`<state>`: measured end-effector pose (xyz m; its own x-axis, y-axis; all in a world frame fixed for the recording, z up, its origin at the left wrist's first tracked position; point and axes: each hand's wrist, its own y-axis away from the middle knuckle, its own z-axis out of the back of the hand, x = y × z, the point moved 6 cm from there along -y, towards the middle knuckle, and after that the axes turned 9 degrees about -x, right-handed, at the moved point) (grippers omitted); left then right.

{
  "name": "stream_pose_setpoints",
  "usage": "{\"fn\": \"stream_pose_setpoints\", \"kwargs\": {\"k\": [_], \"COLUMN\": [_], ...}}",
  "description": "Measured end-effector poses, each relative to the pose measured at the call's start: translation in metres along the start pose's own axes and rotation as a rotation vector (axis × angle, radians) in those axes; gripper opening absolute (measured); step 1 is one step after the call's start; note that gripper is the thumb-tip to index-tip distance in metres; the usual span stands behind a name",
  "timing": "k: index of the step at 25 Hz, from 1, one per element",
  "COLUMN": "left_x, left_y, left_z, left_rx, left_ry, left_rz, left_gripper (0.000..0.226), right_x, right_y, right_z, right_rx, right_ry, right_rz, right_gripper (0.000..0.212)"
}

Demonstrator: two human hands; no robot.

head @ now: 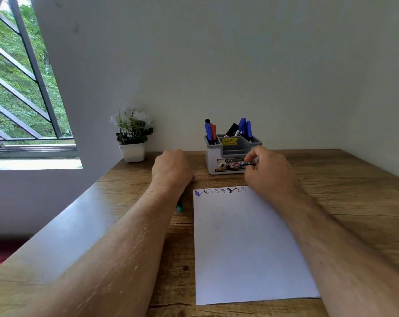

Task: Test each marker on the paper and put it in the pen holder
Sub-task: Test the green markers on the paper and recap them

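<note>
Fingers [251, 156] of the right hand [267, 172] are curled in front of the pen holder [230, 156], just at its label; whether they pinch anything I cannot tell, since the tips overlap the holder's front. The left hand [171, 168] rests knuckles-up on the worktop [331, 179], its fingers folded under and out of sight, so their grasp is also unclear. A teal marker [179, 205] lies on the wood just beside the paper's left edge, mostly hidden under the left wrist, with only its near end showing.

Judging by the layout, this looks like the gap between markers: several blue, red and black ones already stand capped in the holder's compartments, and the teal one seems to be next for testing. That would call for picking it up, uncapping it, and drawing a stroke in the free space at the right end of the scribble row.

The paper [246, 243] lies flat before the person, blank except for a line of small blue, black and red marks [219, 191] along its far edge.
</note>
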<state>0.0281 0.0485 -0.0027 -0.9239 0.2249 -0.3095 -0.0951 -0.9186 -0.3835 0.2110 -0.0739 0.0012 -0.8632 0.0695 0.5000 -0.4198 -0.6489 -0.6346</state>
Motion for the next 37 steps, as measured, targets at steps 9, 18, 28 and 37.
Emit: {"fn": "stream_pose_setpoints", "kwargs": {"k": [9,18,28,37], "left_x": [0.001,0.001,-0.051,-0.070], "left_y": [-0.001,0.000,0.028,0.041], "left_z": [-0.003,0.021,0.024,0.014], "left_rx": [-0.046,-0.151,0.017,0.015], "left_ry": [0.010,0.610,1.198,1.049], "left_rz": [-0.004,0.168,0.007,-0.207], "left_gripper": [0.023,0.018,0.009,0.008], "right_x": [-0.001,-0.001,0.011,0.013], "right_y": [0.001,0.000,0.000,-0.003], "right_z": [-0.001,-0.001,0.004,-0.002], "right_rx": [0.003,0.000,-0.105,0.034], "right_ry": [0.007,0.005,-0.291,-0.512], "right_rz": [-0.007,-0.004,0.122,0.039], "right_gripper": [0.016,0.015,0.028,0.025]}}
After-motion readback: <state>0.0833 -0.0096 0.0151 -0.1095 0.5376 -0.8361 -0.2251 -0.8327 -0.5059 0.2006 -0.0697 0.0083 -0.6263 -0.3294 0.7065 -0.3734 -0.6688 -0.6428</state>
